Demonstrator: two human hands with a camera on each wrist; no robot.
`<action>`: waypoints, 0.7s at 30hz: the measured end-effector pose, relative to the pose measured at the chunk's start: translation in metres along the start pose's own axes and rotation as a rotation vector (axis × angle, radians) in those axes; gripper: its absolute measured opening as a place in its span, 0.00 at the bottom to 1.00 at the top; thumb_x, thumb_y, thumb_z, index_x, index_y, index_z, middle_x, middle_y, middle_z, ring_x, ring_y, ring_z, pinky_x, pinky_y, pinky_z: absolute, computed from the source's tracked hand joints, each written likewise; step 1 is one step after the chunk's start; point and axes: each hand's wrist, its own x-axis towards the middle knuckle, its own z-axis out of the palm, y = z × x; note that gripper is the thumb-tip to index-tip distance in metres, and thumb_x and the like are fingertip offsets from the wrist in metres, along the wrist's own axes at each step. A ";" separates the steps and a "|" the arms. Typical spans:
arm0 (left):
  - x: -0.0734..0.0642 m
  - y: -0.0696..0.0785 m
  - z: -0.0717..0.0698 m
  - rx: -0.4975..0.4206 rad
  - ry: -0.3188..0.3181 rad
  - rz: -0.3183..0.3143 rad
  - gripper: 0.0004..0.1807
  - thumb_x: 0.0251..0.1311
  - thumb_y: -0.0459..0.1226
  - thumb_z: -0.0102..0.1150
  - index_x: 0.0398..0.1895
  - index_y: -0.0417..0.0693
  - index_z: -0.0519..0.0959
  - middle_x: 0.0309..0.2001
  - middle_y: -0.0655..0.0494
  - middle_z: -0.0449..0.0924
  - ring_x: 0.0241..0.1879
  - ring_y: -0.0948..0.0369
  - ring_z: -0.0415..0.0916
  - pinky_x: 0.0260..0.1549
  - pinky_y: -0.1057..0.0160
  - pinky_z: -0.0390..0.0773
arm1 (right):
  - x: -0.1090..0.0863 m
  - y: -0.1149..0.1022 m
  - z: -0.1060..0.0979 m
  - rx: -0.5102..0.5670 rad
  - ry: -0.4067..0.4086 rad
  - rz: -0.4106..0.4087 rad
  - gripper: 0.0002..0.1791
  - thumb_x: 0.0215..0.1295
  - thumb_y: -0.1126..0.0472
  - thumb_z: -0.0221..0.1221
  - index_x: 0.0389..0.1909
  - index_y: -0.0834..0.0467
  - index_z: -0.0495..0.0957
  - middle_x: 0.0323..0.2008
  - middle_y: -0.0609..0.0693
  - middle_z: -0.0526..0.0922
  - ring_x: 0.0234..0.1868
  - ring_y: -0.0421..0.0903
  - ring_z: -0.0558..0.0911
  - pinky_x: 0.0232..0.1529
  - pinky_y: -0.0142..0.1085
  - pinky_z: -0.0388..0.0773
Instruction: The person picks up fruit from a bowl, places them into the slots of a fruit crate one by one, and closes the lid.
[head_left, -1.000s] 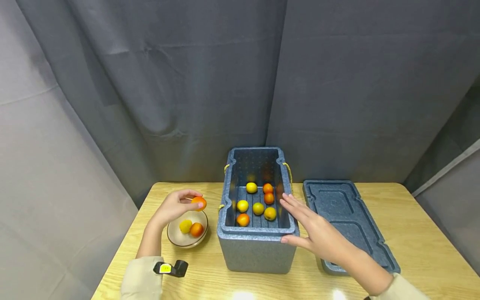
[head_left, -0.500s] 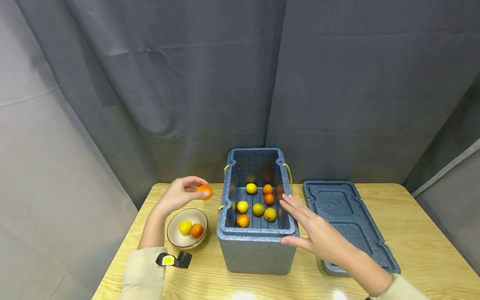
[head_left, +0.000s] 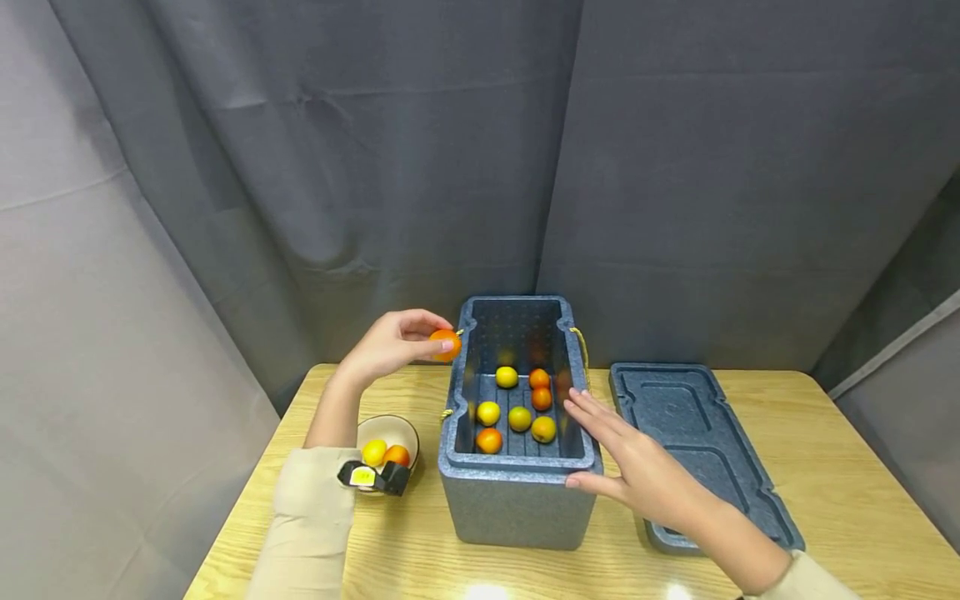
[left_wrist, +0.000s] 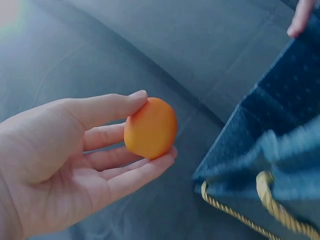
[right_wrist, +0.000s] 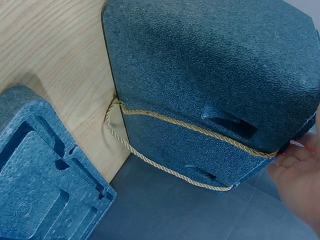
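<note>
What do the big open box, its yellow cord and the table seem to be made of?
Box: probably rigid foam, matte, judging by its pebbly, speckled skin.
Cord: twisted fibre, slightly shiny, with visible strands; synthetic or natural, unclear.
Table: pale wood or laminate, smooth, showing grain and a bright reflection.

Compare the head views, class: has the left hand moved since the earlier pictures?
Yes. Judged against the grey box, the left hand has moved rightward and up in the view, bringing the orange fruit closer.

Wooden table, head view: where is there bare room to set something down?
Free: table right of the lid, and in front of the box. Crowded: the narrow gap between bowl and box; likewise between box and lid, beneath the right hand.
</note>
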 end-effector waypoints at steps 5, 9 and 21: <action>0.018 0.010 0.004 -0.040 -0.001 0.028 0.17 0.59 0.39 0.63 0.50 0.42 0.79 0.47 0.42 0.83 0.39 0.59 0.85 0.44 0.59 0.84 | 0.000 0.001 0.000 0.009 0.003 0.005 0.46 0.56 0.37 0.61 0.73 0.48 0.57 0.75 0.48 0.57 0.73 0.54 0.63 0.61 0.50 0.73; 0.033 0.009 0.010 -0.057 0.026 0.045 0.17 0.59 0.39 0.63 0.50 0.42 0.79 0.48 0.41 0.83 0.38 0.60 0.84 0.43 0.59 0.84 | 0.001 0.002 0.001 0.010 0.016 -0.001 0.46 0.56 0.38 0.62 0.73 0.48 0.57 0.75 0.48 0.57 0.72 0.55 0.63 0.60 0.50 0.74; 0.075 0.003 0.034 -0.363 -0.012 -0.022 0.18 0.61 0.34 0.60 0.54 0.38 0.76 0.53 0.42 0.80 0.43 0.61 0.82 0.52 0.58 0.81 | -0.001 0.006 0.000 -0.008 0.045 -0.009 0.45 0.56 0.40 0.62 0.73 0.49 0.57 0.74 0.49 0.58 0.72 0.56 0.64 0.59 0.50 0.75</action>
